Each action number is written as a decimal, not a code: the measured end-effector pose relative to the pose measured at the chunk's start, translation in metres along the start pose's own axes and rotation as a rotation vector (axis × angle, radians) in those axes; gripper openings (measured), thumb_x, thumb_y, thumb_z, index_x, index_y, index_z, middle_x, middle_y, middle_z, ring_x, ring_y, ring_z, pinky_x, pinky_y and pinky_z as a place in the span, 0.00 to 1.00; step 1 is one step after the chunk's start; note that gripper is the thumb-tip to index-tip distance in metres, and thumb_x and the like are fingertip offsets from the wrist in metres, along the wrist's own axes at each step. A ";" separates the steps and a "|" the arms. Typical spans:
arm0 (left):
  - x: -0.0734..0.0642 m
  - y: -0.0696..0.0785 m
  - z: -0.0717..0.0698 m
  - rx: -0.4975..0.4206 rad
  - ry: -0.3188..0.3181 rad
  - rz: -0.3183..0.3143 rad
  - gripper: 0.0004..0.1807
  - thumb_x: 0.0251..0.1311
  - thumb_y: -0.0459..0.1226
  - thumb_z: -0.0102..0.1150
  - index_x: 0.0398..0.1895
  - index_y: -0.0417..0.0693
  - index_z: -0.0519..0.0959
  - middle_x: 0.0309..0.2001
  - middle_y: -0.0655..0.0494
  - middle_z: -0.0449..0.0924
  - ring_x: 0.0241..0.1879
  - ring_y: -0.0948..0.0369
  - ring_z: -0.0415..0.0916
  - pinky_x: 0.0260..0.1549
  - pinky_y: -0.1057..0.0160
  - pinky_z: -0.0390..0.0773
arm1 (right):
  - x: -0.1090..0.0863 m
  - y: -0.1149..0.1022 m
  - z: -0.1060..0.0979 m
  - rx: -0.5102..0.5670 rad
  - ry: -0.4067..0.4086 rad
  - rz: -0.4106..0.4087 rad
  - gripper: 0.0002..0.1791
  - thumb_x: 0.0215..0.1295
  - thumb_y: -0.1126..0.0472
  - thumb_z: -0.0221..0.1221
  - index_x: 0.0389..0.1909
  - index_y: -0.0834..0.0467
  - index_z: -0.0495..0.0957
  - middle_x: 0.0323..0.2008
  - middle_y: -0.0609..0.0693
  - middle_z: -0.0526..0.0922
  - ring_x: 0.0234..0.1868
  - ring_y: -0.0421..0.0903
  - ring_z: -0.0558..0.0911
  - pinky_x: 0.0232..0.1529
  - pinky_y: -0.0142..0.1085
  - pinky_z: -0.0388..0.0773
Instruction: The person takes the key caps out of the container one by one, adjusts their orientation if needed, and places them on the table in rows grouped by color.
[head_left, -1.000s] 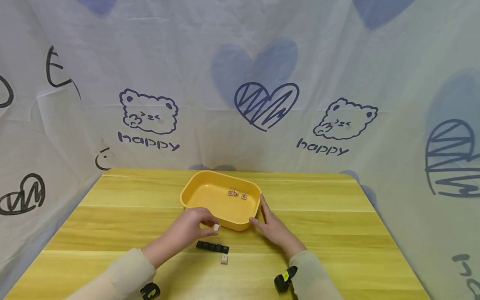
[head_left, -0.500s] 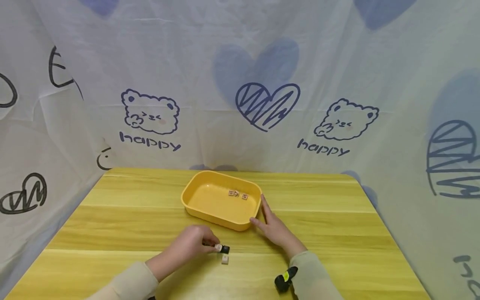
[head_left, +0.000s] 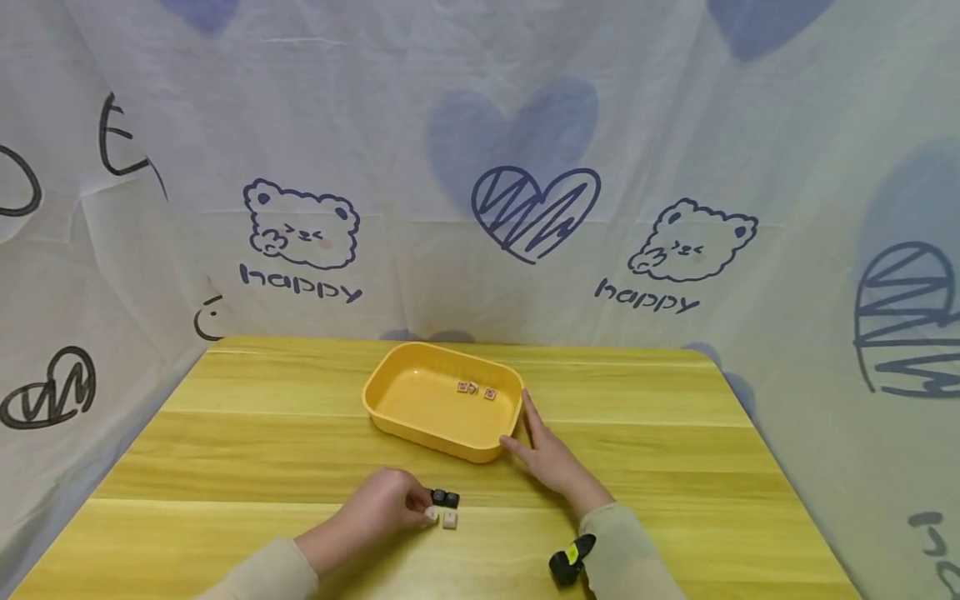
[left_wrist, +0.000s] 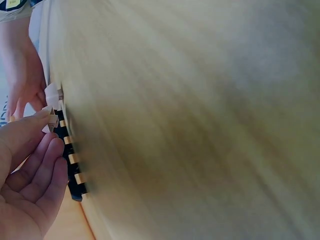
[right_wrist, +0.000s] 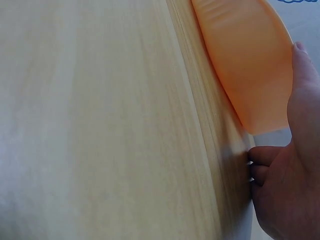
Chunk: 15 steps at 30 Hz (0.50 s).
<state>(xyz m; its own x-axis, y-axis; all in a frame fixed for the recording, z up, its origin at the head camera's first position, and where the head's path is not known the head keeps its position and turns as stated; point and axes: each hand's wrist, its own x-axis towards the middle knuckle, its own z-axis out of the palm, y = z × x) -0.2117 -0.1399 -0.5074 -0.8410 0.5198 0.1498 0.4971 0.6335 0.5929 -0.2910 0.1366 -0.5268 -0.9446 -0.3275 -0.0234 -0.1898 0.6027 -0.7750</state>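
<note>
My left hand [head_left: 386,507] pinches a white keycap [head_left: 432,515] between thumb and fingertips, close over the table. In the left wrist view this keycap [left_wrist: 52,120] shows its hollow underside. Just to its right lies another white keycap [head_left: 449,521]. Behind both runs a row of several black keycaps [head_left: 446,499], its left part hidden by my left hand. My right hand [head_left: 553,460] rests against the near right corner of a yellow tray [head_left: 431,443], thumb at the front and fingers straight along the side. Three pinkish keycaps [head_left: 490,393] lie inside the tray.
The wooden table [head_left: 645,467] extends on both sides of the tray. A white cloth [head_left: 420,275] printed with bears and hearts hangs behind it and along the sides. A black wrist strap device [head_left: 570,560] sits at the right sleeve.
My left hand has come down from beside the tray's front wall, past the black keycap row, bringing the white keycap beside the other white one. The right hand and tray stay put.
</note>
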 end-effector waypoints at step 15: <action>-0.001 0.001 0.002 0.029 -0.040 -0.040 0.05 0.45 0.30 0.75 0.26 0.45 0.87 0.24 0.63 0.82 0.24 0.71 0.73 0.27 0.70 0.77 | 0.001 0.001 0.000 0.016 -0.006 0.003 0.49 0.70 0.42 0.54 0.78 0.46 0.30 0.75 0.59 0.48 0.73 0.60 0.51 0.70 0.55 0.48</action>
<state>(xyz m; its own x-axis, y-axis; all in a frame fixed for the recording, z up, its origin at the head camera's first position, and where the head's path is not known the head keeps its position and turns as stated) -0.2104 -0.1388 -0.5089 -0.8515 0.5160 0.0938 0.4695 0.6702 0.5748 -0.2921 0.1372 -0.5276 -0.9436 -0.3298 -0.0298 -0.1821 0.5920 -0.7851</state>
